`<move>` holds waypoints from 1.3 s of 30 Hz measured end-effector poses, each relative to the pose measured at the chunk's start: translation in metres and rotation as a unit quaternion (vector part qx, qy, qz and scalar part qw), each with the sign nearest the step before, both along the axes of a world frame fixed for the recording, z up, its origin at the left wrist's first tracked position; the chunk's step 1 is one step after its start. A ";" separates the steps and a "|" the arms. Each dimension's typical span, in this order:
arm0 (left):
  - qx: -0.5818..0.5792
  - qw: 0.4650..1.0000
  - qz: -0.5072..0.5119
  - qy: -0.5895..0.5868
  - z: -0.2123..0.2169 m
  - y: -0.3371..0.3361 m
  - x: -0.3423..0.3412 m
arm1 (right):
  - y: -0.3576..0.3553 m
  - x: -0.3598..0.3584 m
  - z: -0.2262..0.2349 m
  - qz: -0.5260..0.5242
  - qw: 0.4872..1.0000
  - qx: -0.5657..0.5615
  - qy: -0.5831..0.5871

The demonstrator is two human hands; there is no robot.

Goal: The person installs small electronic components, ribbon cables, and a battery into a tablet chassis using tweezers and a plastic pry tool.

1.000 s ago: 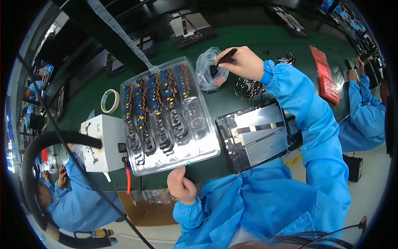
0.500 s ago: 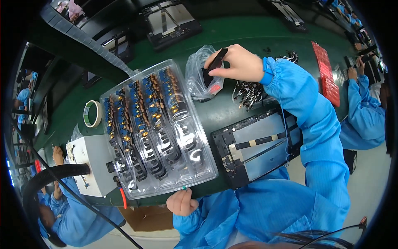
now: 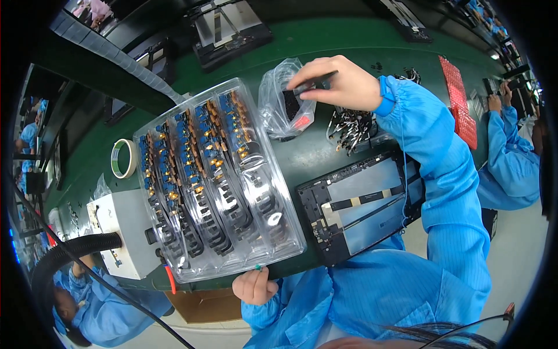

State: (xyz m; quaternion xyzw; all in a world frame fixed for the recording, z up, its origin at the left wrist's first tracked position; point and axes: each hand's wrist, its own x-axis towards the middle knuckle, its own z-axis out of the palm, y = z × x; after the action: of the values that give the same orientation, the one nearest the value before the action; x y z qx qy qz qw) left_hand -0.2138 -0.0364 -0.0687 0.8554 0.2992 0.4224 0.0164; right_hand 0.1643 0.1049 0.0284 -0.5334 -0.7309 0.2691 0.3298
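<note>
My right hand (image 3: pixel 343 84) is closed on black tweezers (image 3: pixel 318 80), their tip end over the mouth of a clear plastic bag (image 3: pixel 273 102). Small black pieces (image 3: pixel 290 106) and something red lie inside the bag. At the front edge of the bench, my left hand (image 3: pixel 256 286) is curled shut beside the clear plastic tray (image 3: pixel 279 252). A tiny green thing (image 3: pixel 258 267) shows at its fingertips; what it is I cannot make out. Rows of blue-and-gold connector boards with black flex cables (image 3: pixel 197 174) fill the tray. An opened tablet (image 3: pixel 360 212) lies right of it, insides up.
Behind the tablet sits a heap of short cables (image 3: pixel 353 128). Red bubble wrap (image 3: pixel 456 102) lies far right, a tape roll (image 3: pixel 124 158) left of the tray. A white box (image 3: pixel 119 232) with a black hose (image 3: pixel 87 241) stands left. Other people in blue work at both sides.
My right hand has shifted slightly right and turned, so the tweezers lie flatter above the bag. My left hand has stayed closed at the tray's edge. The view has shifted slightly.
</note>
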 end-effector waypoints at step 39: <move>0.023 0.999 0.020 -0.015 -0.003 0.003 0.001 | 0.005 -0.007 -0.016 -0.057 0.996 -0.014 -0.062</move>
State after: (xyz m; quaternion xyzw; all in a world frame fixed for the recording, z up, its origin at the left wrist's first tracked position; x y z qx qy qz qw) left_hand -0.2126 -0.0335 -0.0716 0.8431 0.3059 0.4422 -0.0074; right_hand 0.1574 0.1097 0.0127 -0.5945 -0.7145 0.2264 0.2910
